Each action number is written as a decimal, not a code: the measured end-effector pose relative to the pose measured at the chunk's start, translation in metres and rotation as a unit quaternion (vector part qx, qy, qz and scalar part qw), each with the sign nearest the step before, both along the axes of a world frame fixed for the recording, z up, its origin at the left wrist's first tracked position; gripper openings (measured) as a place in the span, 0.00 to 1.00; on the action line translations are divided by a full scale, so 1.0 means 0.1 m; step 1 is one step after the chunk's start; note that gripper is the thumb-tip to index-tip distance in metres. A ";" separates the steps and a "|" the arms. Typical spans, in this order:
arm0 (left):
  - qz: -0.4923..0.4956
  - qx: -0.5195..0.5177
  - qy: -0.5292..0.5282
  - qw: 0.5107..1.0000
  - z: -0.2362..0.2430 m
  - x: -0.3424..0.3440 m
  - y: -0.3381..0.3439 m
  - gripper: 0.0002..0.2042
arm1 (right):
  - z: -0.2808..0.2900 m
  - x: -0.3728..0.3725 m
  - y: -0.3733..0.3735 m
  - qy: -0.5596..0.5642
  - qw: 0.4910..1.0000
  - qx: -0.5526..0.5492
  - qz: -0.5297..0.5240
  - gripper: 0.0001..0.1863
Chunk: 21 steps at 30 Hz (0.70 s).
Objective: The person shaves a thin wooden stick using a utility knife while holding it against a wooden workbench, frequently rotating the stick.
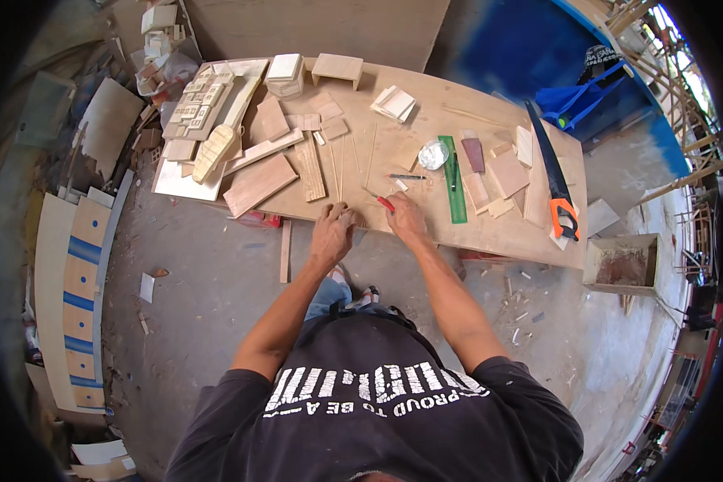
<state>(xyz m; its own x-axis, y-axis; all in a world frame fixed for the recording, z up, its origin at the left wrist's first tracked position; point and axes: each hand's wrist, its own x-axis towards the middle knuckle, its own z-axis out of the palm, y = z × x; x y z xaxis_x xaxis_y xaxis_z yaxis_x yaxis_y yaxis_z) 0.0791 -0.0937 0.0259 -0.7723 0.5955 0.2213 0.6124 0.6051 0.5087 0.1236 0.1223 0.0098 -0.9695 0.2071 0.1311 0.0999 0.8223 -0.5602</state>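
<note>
My right hand (407,218) is closed round a slim red-handled tool (386,202) at the front edge of the wooden table. Its thin tip points away and to the left; the exact kind is too small to tell. Just left of it, my left hand (334,229) rests at the same edge with its fingers curled, and what they hold, if anything, is hidden. Thin wood strips (343,170) lie on the table beyond my left hand. A pencil (407,177) lies beyond the right hand, near a silvery round container (433,154) and a green ruler (454,181).
A handsaw (565,218) with an orange handle lies at the table's right end, near several wood blocks (508,175). Boards (260,185) and a carved wooden model (203,104) occupy the left. A box (622,263) stands off the right end; scraps litter the floor.
</note>
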 end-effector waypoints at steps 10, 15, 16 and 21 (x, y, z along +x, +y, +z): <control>-0.023 -0.123 0.008 0.992 -0.09 0.04 0.08 0.32 | 0.04 -0.03 -0.09 -0.008 0.999 -0.004 -0.031 0.08; -0.039 -0.128 0.011 0.991 -0.11 -0.06 0.06 0.34 | 0.12 -0.11 -0.14 -0.036 0.999 0.000 -0.024 0.08; -0.048 -0.130 0.012 0.990 -0.11 -0.08 0.05 0.34 | 0.10 -0.11 -0.13 -0.038 0.999 0.003 -0.027 0.08; -0.071 -0.133 0.014 0.988 -0.09 -0.14 0.06 0.37 | 0.04 -0.14 -0.13 -0.050 0.998 0.010 -0.040 0.08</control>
